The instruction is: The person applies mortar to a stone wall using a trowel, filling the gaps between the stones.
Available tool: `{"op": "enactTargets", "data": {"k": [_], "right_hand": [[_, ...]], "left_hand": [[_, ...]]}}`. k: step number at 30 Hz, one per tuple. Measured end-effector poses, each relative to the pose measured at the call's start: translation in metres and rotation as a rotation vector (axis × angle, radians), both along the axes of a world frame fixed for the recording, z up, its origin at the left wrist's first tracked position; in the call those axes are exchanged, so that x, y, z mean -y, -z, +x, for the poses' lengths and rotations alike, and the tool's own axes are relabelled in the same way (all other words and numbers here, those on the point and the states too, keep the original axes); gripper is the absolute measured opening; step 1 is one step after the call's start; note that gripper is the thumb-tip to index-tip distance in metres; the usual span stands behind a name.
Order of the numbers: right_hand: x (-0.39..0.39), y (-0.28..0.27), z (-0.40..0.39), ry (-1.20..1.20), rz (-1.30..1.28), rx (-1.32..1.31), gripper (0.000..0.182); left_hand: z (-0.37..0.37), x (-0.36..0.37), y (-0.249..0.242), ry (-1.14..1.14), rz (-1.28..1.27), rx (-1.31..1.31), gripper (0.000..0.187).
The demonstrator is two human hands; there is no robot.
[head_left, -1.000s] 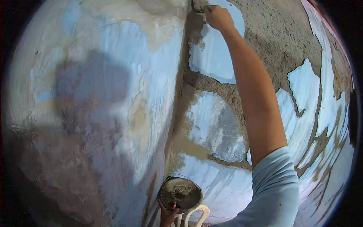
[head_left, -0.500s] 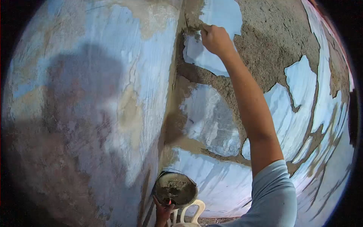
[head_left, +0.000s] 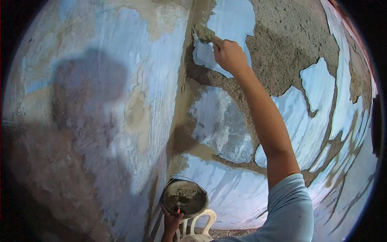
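My right hand [head_left: 231,56] is raised against the wall near the corner, its fingers closed on the handle of a trowel [head_left: 210,38] whose blade is smeared with mortar. Beside it lie wet grey mortar and a patch of pale blue paint [head_left: 230,19]. Low down, my left hand [head_left: 172,220] grips the near rim of a round bucket [head_left: 195,209] that holds grey mortar. Something small and red shows at the left thumb, inside the rim.
The left wall [head_left: 157,80] bears a large shadow and meets the right wall at a vertical corner. Rough bare cement [head_left: 290,44] and peeling blue paint cover the right wall. A cream plastic chair [head_left: 207,220] stands below, beside the bucket.
My right hand and the trowel have moved down a little along the corner. The view has shifted slightly; the left hand remains on the bucket.
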State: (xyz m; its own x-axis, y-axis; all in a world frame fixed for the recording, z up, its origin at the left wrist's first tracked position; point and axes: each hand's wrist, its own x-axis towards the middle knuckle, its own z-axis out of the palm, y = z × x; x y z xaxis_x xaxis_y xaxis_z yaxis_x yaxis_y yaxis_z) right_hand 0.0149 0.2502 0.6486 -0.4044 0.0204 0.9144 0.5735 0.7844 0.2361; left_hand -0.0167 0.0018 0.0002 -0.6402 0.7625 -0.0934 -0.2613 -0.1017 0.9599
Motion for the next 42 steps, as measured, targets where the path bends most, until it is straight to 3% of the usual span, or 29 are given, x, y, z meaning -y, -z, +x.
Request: {"op": "enactTargets", "data": {"k": [2, 4, 5, 7, 8, 10, 12, 16, 18, 21, 22, 23, 27, 29, 31, 32, 34, 35, 36, 38, 40, 42], "right_hand": [[-0.004, 0.006, 0.007, 0.004, 0.002, 0.026, 0.032], [-0.006, 0.01, 0.019, -0.01, 0.035, 0.03, 0.032], [-0.006, 0.013, 0.025, -0.019, 0.05, 0.034, 0.032], [-0.007, 0.019, 0.042, -0.144, 0.036, 0.048, 0.031], [-0.003, 0.024, 0.049, -0.203, 0.03, 0.055, 0.031], [0.0, 0.038, 0.057, -0.284, -0.024, -0.045, 0.03], [-0.009, 0.045, 0.065, -0.305, -0.101, -0.116, 0.029], [-0.014, 0.024, 0.065, -0.184, 0.128, -0.127, 0.029], [-0.025, 0.004, 0.056, -0.14, 0.106, -0.048, 0.029], [-0.035, 0.002, 0.052, -0.21, 0.21, 0.087, 0.033], [-0.025, 0.011, 0.059, -0.263, 0.057, 0.111, 0.035], [-0.006, 0.03, 0.071, -0.315, -0.103, 0.143, 0.036], [0.032, 0.158, 0.117, -0.483, -0.857, 0.169, 0.038], [0.024, 0.255, 0.142, -0.505, -1.05, 0.19, 0.036], [0.029, 0.352, 0.166, -0.377, -1.187, 0.183, 0.027], [0.027, 0.406, 0.178, -0.462, -1.319, 0.111, 0.024], [0.036, 0.49, 0.201, -0.511, -1.23, 0.134, 0.023], [0.051, 0.513, 0.209, -0.447, -1.433, 0.079, 0.026], [0.055, 0.535, 0.218, -0.432, -1.287, 0.112, 0.03], [0.067, 0.551, 0.229, -0.268, -1.294, 0.247, 0.024], [0.074, 0.584, 0.233, -0.282, -1.137, 0.258, 0.039], [0.085, 0.607, 0.226, -0.115, -1.09, 0.361, 0.047]], "left_hand": [[0.004, 0.007, -0.036, 0.007, -0.092, 0.027, 0.128], [0.003, 0.005, -0.025, -0.003, -0.073, -0.029, 0.129], [-0.004, -0.01, 0.019, -0.023, 0.003, -0.111, 0.129], [-0.006, -0.009, 0.031, -0.027, 0.05, -0.121, 0.129], [-0.001, 0.0, 0.001, -0.008, 0.023, -0.048, 0.128], [0.002, 0.003, -0.009, 0.025, 0.004, 0.029, 0.127], [-0.004, -0.004, 0.016, 0.044, 0.031, 0.037, 0.125], [-0.008, -0.008, 0.033, 0.066, 0.1, 0.021, 0.123], [-0.005, -0.002, 0.007, 0.081, 0.058, 0.031, 0.123], [-0.006, -0.011, 0.038, 0.014, 0.123, 0.017, 0.124], [-0.002, -0.007, 0.027, 0.005, 0.122, 0.019, 0.123], [0.003, -0.003, 0.002, -0.007, 0.117, 0.031, 0.123], [0.007, -0.005, -0.006, -0.064, 0.049, 0.021, 0.12], [0.002, -0.007, 0.006, -0.071, 0.041, -0.002, 0.119], [-0.001, -0.009, 0.03, -0.098, -0.053, -0.135, 0.118], [0.001, -0.008, 0.026, -0.099, -0.071, -0.155, 0.116], [0.006, -0.004, 0.006, -0.083, -0.041, -0.104, 0.115], [0.009, -0.004, -0.004, -0.066, 0.014, -0.036, 0.114], [0.009, -0.004, -0.007, -0.077, -0.016, -0.045, 0.114], [0.011, -0.004, -0.013, -0.09, -0.073, -0.065, 0.113], [0.014, -0.005, -0.015, -0.093, -0.065, 0.078, 0.11], [0.013, -0.005, -0.008, -0.103, -0.04, 0.123, 0.107]]}}
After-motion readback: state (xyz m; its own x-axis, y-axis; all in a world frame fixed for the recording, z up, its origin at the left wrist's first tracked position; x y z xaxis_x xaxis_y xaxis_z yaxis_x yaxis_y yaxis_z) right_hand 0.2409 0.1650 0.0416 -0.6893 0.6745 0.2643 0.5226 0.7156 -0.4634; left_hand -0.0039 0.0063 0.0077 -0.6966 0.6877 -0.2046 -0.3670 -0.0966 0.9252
